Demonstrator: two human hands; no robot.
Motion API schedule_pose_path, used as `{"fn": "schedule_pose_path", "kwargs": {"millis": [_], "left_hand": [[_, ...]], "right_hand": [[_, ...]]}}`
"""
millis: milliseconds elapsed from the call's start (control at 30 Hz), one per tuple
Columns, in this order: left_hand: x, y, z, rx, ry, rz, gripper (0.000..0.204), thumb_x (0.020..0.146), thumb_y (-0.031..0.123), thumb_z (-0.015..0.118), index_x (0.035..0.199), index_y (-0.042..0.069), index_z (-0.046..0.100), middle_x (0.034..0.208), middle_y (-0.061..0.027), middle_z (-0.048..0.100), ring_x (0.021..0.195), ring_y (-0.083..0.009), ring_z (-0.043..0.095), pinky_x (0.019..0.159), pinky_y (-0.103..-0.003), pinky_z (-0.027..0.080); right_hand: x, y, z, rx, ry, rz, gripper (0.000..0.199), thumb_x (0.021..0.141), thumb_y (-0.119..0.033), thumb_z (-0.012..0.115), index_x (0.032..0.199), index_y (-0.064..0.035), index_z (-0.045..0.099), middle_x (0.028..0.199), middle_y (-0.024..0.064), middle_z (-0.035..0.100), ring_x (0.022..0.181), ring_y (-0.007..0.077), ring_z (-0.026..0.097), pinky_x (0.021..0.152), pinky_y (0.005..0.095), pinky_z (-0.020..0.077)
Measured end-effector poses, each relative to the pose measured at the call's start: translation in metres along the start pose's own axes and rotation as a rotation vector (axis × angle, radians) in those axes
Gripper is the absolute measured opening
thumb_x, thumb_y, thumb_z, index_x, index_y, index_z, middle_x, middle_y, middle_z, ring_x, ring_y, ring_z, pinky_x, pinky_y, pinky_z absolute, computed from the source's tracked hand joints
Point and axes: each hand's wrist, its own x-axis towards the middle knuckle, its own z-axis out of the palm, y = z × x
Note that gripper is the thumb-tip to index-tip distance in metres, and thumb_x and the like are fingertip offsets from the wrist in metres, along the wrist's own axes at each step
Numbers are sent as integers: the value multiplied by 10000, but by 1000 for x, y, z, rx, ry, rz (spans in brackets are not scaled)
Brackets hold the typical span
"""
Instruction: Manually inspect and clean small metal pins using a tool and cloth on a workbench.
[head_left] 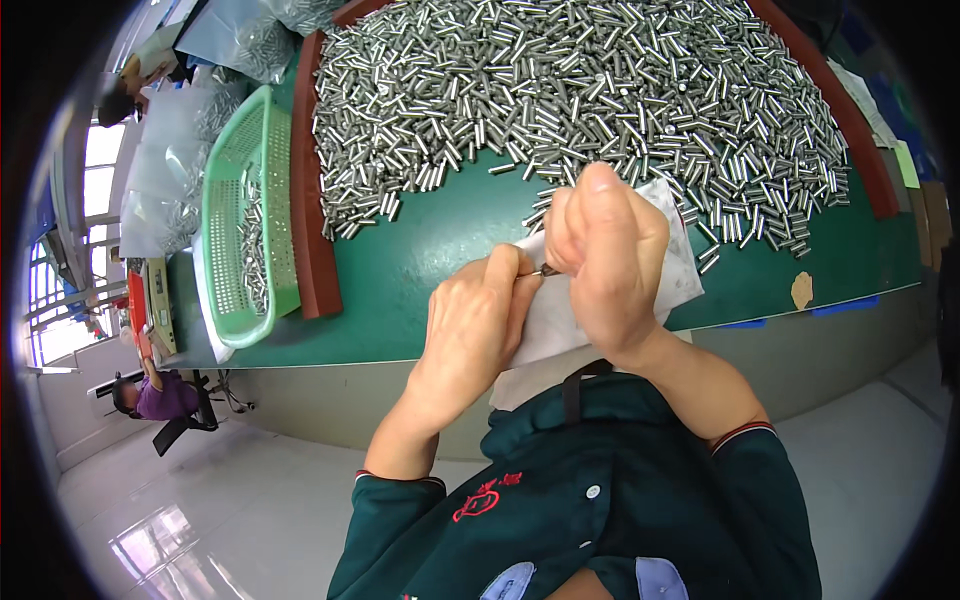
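Observation:
My left hand (pixel 468 318) is closed, its thumb and finger pinching a small shiny metal pin (pixel 541 271) whose end sticks out to the right. Just beside it, my right hand (pixel 612 262) is curled into a fist, thumb on top, close against the other end of that pin. What lies inside the right fist is hidden. Beneath both hands a whitish, smudged cloth (pixel 682 262) is spread at the table's near edge. Beyond them lies a large heap of short metal pins (pixel 580 90), with several loose ones at its near side.
The green table (pixel 420 240) has dark red rails (pixel 312 190) at the heap's left and right. Left of the rail stands a light green perforated basket (pixel 222 250) holding pins. Bags of parts (pixel 165 190) lie farther left. A person in purple (pixel 168 395) sits at the far left.

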Motion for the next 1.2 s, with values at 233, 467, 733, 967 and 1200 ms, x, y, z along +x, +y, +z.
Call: {"fn": "schedule_pose_path", "kwargs": {"millis": [233, 467, 733, 967, 1200], "left_hand": [[19, -31, -23, -1413, -108, -308, 97, 850, 139, 494, 835, 44, 476, 727, -60, 497, 522, -44, 321, 481, -181, 271], [38, -37, -24, -1567, -37, -424, 239, 890, 224, 403, 905, 10, 509, 716, -62, 508, 556, -82, 387, 497, -203, 316], [67, -37, -22, -175, 61, -92, 117, 696, 83, 636, 759, 0, 583, 496, -23, 444, 437, -104, 404, 428, -261, 327], [63, -39, -10, -174, 141, -61, 81, 699, 55, 612, 736, 0, 566, 498, -59, 440, 424, -147, 407, 433, -276, 344], [53, -43, -21, -683, 58, -226, 104, 800, 106, 553, 785, 3, 549, 645, 40, 481, 576, -36, 393, 528, -176, 338]], "right_hand": [[2, -1, -1, 87, 18, 31, 381, 903, -187, 309, 535, -97, 266, 452, -17, 262, 390, 54, 194, 354, 211, 172], [4, -2, -4, 86, 21, 62, 387, 903, -211, 302, 533, -101, 267, 440, -12, 264, 380, 56, 184, 355, 213, 177], [5, -1, -5, 74, 23, 48, 383, 900, -210, 295, 535, -98, 268, 432, -6, 261, 377, 63, 186, 354, 215, 186], [6, 0, -8, 79, 15, 61, 380, 902, -209, 283, 538, -98, 270, 431, -4, 257, 377, 63, 185, 352, 217, 188], [5, 0, -6, 74, 16, 63, 380, 902, -206, 279, 538, -100, 268, 431, -9, 257, 376, 60, 181, 352, 214, 187]]}}
